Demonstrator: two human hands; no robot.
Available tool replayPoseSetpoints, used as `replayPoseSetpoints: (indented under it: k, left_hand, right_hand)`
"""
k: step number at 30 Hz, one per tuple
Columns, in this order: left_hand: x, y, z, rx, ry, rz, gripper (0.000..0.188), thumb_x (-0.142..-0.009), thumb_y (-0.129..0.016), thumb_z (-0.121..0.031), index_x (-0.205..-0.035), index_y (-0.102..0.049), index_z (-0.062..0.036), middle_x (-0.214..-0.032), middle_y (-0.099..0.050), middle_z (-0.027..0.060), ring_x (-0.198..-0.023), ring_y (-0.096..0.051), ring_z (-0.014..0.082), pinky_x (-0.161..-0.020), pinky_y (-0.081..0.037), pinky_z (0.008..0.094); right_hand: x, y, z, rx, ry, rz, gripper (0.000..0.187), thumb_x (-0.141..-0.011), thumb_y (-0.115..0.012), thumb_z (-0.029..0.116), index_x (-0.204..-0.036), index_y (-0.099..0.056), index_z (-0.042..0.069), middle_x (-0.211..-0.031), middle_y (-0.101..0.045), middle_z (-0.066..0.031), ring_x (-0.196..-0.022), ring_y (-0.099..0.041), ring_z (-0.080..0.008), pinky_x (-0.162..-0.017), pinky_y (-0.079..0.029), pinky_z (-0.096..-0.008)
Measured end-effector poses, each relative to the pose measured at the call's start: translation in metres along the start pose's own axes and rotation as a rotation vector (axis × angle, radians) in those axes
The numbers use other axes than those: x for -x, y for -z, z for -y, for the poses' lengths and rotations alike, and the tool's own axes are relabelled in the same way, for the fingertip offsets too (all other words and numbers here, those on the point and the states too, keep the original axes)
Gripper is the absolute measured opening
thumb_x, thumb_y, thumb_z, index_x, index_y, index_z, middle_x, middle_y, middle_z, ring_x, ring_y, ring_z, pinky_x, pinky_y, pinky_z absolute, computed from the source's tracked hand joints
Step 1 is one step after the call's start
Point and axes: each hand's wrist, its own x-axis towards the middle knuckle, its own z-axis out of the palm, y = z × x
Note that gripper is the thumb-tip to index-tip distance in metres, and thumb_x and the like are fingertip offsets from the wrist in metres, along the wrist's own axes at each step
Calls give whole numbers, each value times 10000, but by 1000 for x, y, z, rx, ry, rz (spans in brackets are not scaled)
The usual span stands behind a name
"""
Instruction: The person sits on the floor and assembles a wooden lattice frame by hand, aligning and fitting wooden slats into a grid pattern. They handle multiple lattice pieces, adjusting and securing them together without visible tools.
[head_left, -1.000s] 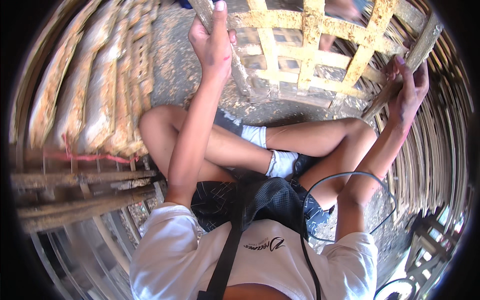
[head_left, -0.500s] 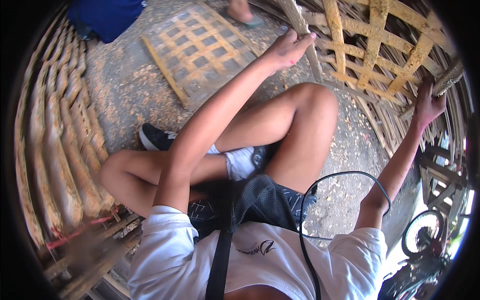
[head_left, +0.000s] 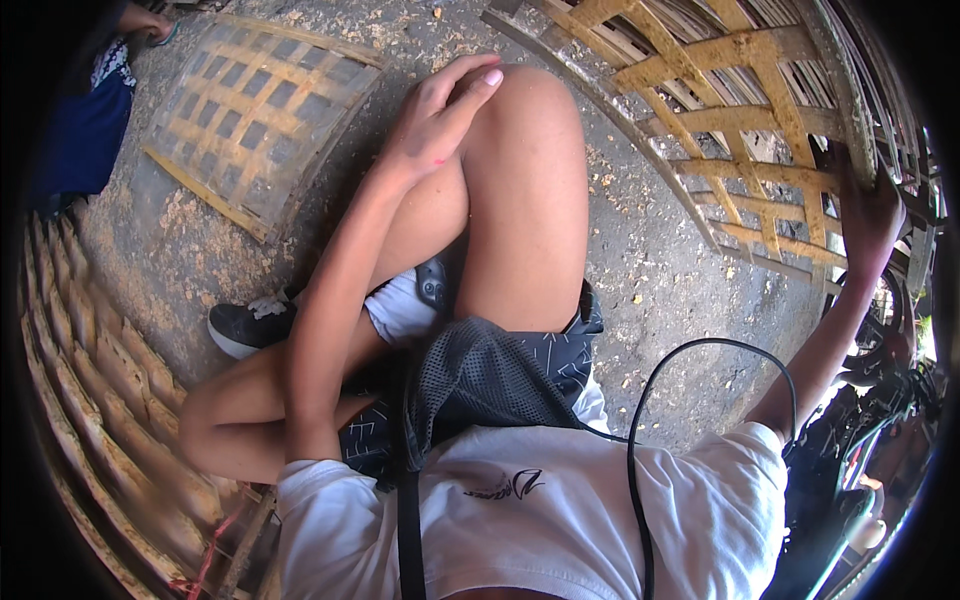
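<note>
My right hand (head_left: 870, 215) reaches far out to the right and is closed round the right-hand pole of a woven bamboo panel (head_left: 760, 50). Wide yellowish strips cross in an open lattice on this panel, and a long wooden bar edges its near left side. Part of my right hand's fingers is in shadow behind the pole. On my raised knee lies my left hand (head_left: 435, 125), its fingers laid over the skin and the thumb apart, holding nothing.
Another lattice panel (head_left: 205, 195) lies flat on the ground at the far left, near a person in blue cloth (head_left: 85, 140). Long wavy-edged bamboo pieces (head_left: 125, 420) are stacked at the left. Motorbike parts (head_left: 850, 490) stand at the lower right. A black cable (head_left: 645, 440) loops beside my right arm.
My left hand has let go of the panel's left bar and come down onto my knee. The right hand keeps hold of the panel. The view has turned toward the right.
</note>
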Motion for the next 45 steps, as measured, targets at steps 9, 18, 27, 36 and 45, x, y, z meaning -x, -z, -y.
replayPoseSetpoints:
  k: [9,18,27,36,45]
  left_hand:
    - [4,8,15,244,40,-88,331,-1021,-648,-224,-1229,-677,32,-1107,-722,74,-1045,-644,121,-944,-492,269]
    - [10,12,18,279,121,-94,317,-1029,-642,-230,-1224,-681,17,-1063,-709,46,-1001,-628,88,-898,-494,241]
    - [14,11,21,202,115,-146,341,-1016,-652,-278,-1192,-698,10,-989,-710,44,-920,-631,102,-821,-496,257]
    - [14,15,15,151,176,-91,324,-1058,-584,-237,-1238,-667,20,-1150,-706,79,-1091,-624,114,-985,-464,263]
    - [14,12,19,173,108,-149,326,-1012,-656,-261,-1174,-689,20,-1013,-727,81,-941,-659,120,-844,-520,280]
  right_hand:
    - [57,-52,64,9,155,122,468,-907,-730,483,-1215,-710,131,-770,-726,-168,-770,-733,-386,-702,-560,-502]
    - [44,-59,43,52,222,64,404,-942,-697,367,-1291,-644,171,-783,-729,-174,-794,-746,-378,-687,-574,-487]
    - [52,-60,38,-17,228,30,425,-920,-722,356,-1277,-604,159,-846,-757,-136,-812,-740,-385,-700,-568,-523]
    - [50,-50,58,-229,414,174,573,-877,-765,287,-1370,-556,85,-1108,-735,-191,-967,-722,-393,-833,-568,-493]
    - [34,-62,92,-310,372,68,412,-963,-716,413,-1180,-685,64,-738,-721,-146,-665,-731,-301,-609,-559,-404]
